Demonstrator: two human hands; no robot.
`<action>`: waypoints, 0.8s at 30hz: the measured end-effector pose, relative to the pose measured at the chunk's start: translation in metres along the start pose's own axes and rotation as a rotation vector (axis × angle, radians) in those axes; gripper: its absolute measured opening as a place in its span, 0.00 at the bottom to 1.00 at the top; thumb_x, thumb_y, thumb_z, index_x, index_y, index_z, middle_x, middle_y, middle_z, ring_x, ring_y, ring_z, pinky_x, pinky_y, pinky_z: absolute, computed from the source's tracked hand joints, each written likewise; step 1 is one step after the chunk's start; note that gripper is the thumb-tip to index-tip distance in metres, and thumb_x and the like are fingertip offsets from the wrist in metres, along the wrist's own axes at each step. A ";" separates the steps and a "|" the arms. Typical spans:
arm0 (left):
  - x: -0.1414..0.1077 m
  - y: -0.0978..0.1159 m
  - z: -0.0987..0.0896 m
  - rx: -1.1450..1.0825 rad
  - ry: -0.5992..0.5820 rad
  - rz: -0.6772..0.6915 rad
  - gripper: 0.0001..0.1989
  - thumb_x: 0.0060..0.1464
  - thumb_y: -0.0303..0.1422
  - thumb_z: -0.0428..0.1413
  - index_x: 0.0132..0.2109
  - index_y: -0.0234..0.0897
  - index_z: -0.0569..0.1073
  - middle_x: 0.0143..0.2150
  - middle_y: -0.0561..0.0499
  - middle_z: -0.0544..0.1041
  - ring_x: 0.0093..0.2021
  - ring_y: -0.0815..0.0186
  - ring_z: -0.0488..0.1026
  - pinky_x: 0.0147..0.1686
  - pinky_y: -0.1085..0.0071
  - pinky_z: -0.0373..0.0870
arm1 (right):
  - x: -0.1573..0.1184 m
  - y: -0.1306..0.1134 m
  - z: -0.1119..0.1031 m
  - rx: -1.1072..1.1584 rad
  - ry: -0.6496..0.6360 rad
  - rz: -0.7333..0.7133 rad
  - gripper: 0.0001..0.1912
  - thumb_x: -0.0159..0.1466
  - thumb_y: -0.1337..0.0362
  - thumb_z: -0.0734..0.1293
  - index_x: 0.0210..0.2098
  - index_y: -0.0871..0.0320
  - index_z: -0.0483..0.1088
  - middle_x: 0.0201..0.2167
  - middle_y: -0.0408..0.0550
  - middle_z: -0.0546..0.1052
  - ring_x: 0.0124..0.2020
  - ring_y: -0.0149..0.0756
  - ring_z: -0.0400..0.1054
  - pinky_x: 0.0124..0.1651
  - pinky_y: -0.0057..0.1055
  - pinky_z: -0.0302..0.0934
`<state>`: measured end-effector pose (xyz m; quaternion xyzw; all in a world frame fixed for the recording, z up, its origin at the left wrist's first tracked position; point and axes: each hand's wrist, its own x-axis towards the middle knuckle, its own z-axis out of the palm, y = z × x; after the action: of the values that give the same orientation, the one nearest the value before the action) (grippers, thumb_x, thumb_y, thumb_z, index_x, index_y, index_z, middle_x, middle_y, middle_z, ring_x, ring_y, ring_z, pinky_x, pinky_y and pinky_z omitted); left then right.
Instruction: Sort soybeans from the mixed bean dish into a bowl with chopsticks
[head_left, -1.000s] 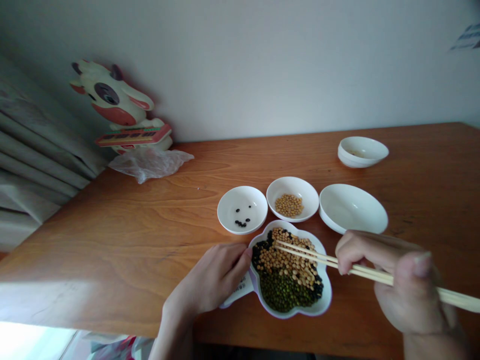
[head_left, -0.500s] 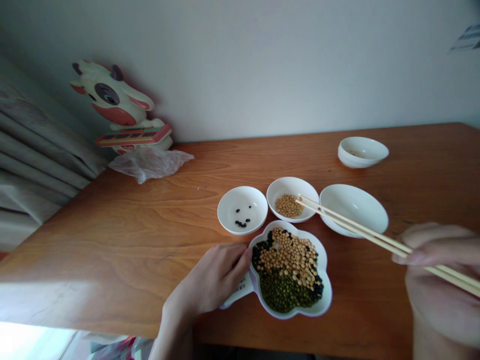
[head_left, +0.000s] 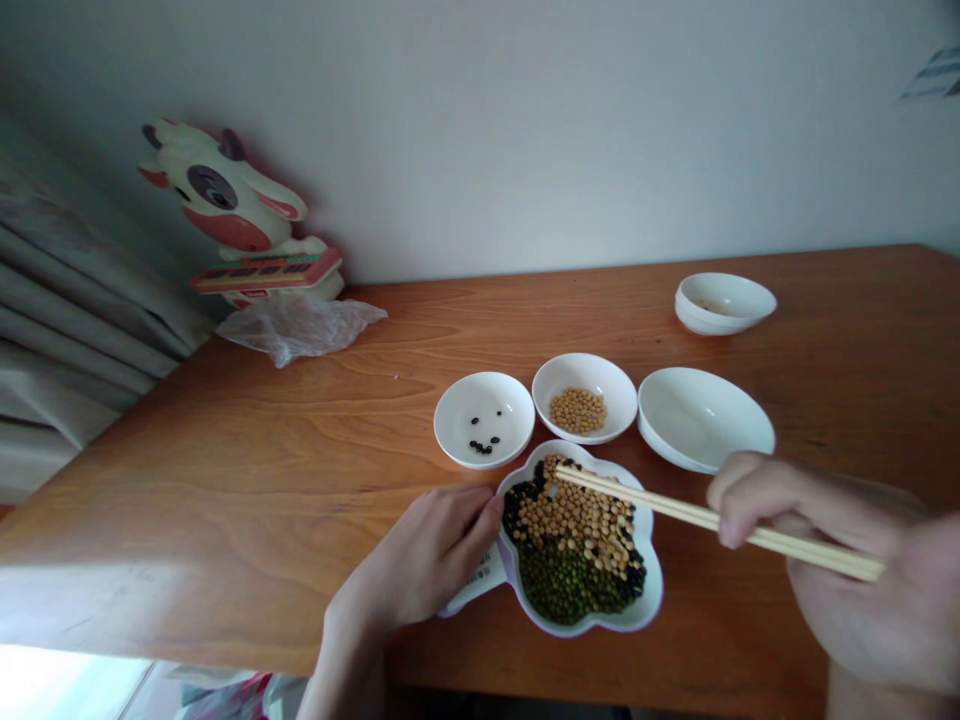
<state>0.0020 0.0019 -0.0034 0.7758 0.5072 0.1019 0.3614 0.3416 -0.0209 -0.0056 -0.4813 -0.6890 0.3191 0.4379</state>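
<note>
A white scoop-like dish [head_left: 655, 590] holds yellow beans [head_left: 577, 510], green beans [head_left: 570, 585] and black beans in separate patches. My left hand [head_left: 442, 550] grips it where its handle joins the rim. In my right hand [head_left: 832, 550] are wooden chopsticks [head_left: 690, 513], their tips together on the yellow beans near the dish's far edge. Behind the dish, one white bowl [head_left: 450, 415] has several black beans in it, and a second bowl [head_left: 619, 385] holds a heap of yellow beans. A larger white bowl [head_left: 705, 415] to the right shows nothing inside.
Stacked white bowls [head_left: 724, 305] stand at the back right of the wooden table [head_left: 225, 500]. At the back left, a cow toy with a keyboard [head_left: 262, 270] rests by a clear plastic bag [head_left: 304, 328]. A curtain hangs at the far left.
My right hand has moved left and the chopstick tips have gone from the middle bowl of yellow beans down to the dish. My left hand has stayed in place.
</note>
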 end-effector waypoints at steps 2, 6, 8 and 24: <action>0.000 0.000 0.000 0.005 -0.009 -0.002 0.25 0.77 0.46 0.40 0.40 0.39 0.74 0.38 0.49 0.80 0.39 0.61 0.77 0.41 0.65 0.64 | 0.009 -0.015 0.012 0.072 -0.100 0.002 0.45 0.67 0.29 0.39 0.27 0.51 0.72 0.24 0.49 0.74 0.27 0.42 0.67 0.31 0.39 0.58; 0.001 0.001 -0.001 -0.001 -0.023 -0.003 0.25 0.78 0.47 0.39 0.37 0.40 0.70 0.34 0.52 0.77 0.35 0.63 0.74 0.40 0.65 0.62 | 0.016 -0.021 0.026 0.140 -0.175 0.045 0.46 0.65 0.26 0.40 0.28 0.52 0.72 0.25 0.49 0.74 0.28 0.41 0.65 0.32 0.38 0.55; 0.001 0.001 -0.001 -0.007 -0.022 0.000 0.25 0.78 0.47 0.38 0.37 0.40 0.69 0.34 0.52 0.76 0.35 0.64 0.73 0.39 0.65 0.61 | 0.015 -0.020 0.027 0.148 -0.182 0.067 0.46 0.62 0.24 0.40 0.28 0.52 0.71 0.25 0.49 0.74 0.28 0.41 0.64 0.32 0.38 0.54; -0.001 0.001 -0.001 -0.013 -0.018 -0.011 0.25 0.78 0.47 0.39 0.36 0.40 0.70 0.34 0.52 0.77 0.36 0.64 0.73 0.39 0.65 0.60 | 0.013 -0.012 0.028 0.198 -0.197 0.072 0.41 0.67 0.29 0.44 0.30 0.51 0.72 0.26 0.46 0.73 0.29 0.39 0.62 0.35 0.37 0.53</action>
<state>0.0015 0.0014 -0.0019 0.7713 0.5076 0.0961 0.3718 0.3097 -0.0130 -0.0025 -0.4264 -0.6761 0.4467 0.4019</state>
